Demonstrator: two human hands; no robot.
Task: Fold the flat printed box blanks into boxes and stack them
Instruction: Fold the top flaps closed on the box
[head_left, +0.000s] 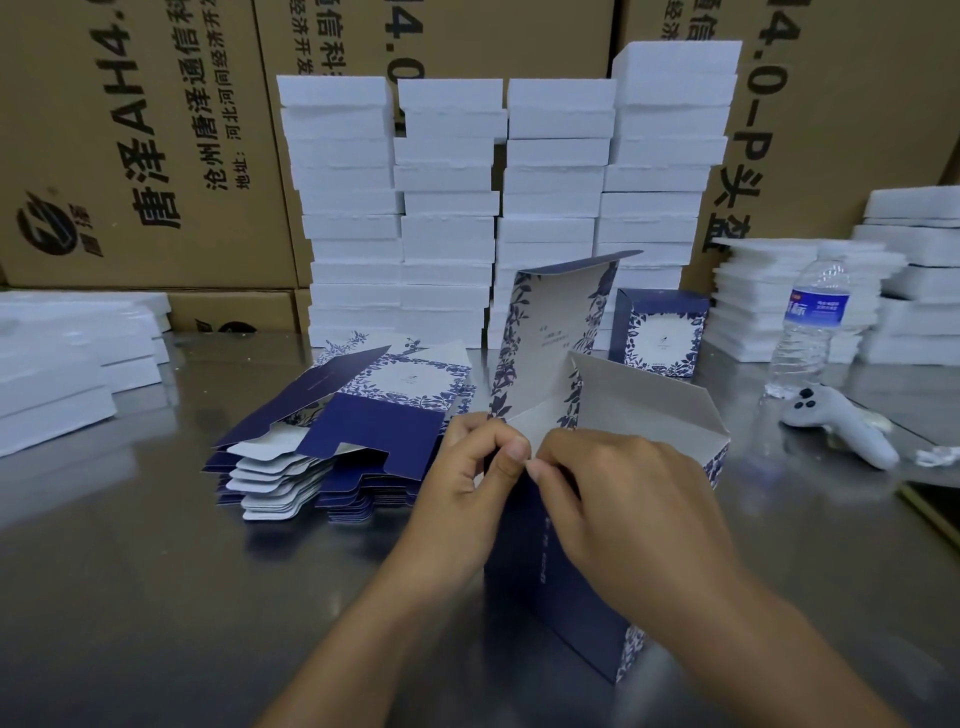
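Observation:
A half-formed navy box (550, 587) with a blue floral print stands on the steel table in front of me, its lid flap (556, 332) upright and a white inner flap (644, 405) open to the right. My left hand (467, 467) and my right hand (618, 499) meet at the box's top near edge, each pinching a small flap there. A pile of flat printed blanks (343, 431) lies to the left of the box. One finished box (660, 332) stands behind, to the right.
Tall columns of white foam trays (498, 208) stand at the back before brown cartons (135, 135). More foam stacks lie left (57, 374) and right (810, 296). A water bottle (805, 327) and a white controller (836, 421) sit on the right.

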